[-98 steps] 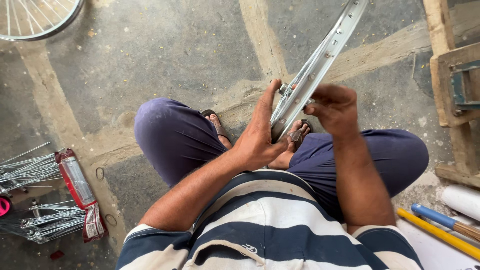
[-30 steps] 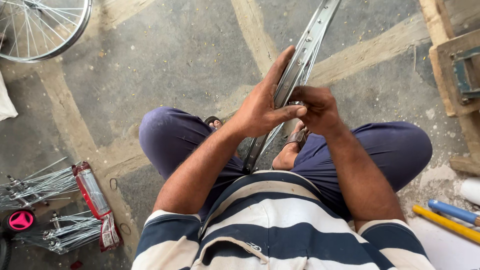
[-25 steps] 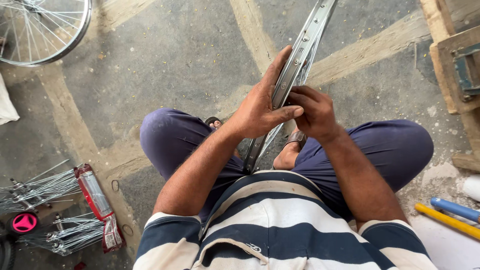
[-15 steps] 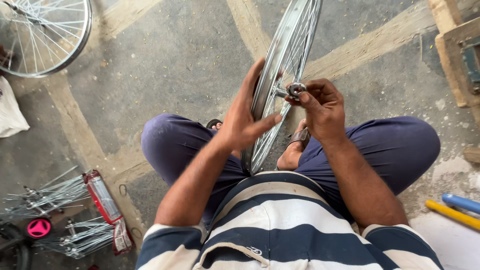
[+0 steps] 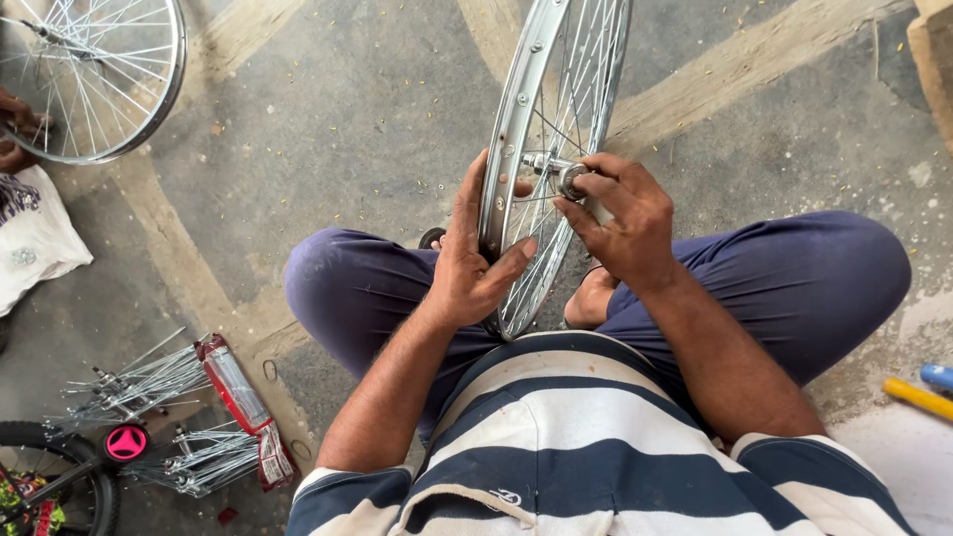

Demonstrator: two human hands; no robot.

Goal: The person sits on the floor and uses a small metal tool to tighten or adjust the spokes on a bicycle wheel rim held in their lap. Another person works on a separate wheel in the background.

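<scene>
**Spoked wheel held upright over the lap, both hands on it**

Bicycle wheel (image 5: 556, 129): silver rim, thin spokes, standing on edge between the crossed legs, its lower arc down near the striped shirt (image 5: 596, 447), its top cut off by the frame edge. It is turned slightly, so the spokes and the hub (image 5: 566, 177) show from the right side.

Left hand (image 5: 475, 268): clamped on the rim. Palm against the near side, fingers wrapped over the rim's edge, thumb lying across the spokes. Firm grasp on the rim.

Right hand (image 5: 620, 223): at the hub. Fingertips pinched around the axle end and the small round metal part there. Closed on the hub; exactly what is between the fingertips, can't tell.

Person sits cross-legged on the concrete floor (image 5: 328, 119) in dark blue trousers (image 5: 794, 288); one bare foot (image 5: 594, 298) is visible behind the wheel's lower part.

Around:
- Second spoked wheel (image 5: 94, 74) flat on the floor top left, well apart. Another person's hand (image 5: 15, 129) at its edge.
- White cloth (image 5: 35, 238) just below that.
- Bundles of loose spokes (image 5: 149, 382) lower left, with red-and-clear packets (image 5: 233, 382) touching them.
- Small bike tyre with a pink hub cap (image 5: 126, 443) in the bottom-left corner.
- Yellow rod (image 5: 918, 397) and blue piece (image 5: 936, 375) at the right edge.
- Wooden block (image 5: 933, 50) top right.
</scene>
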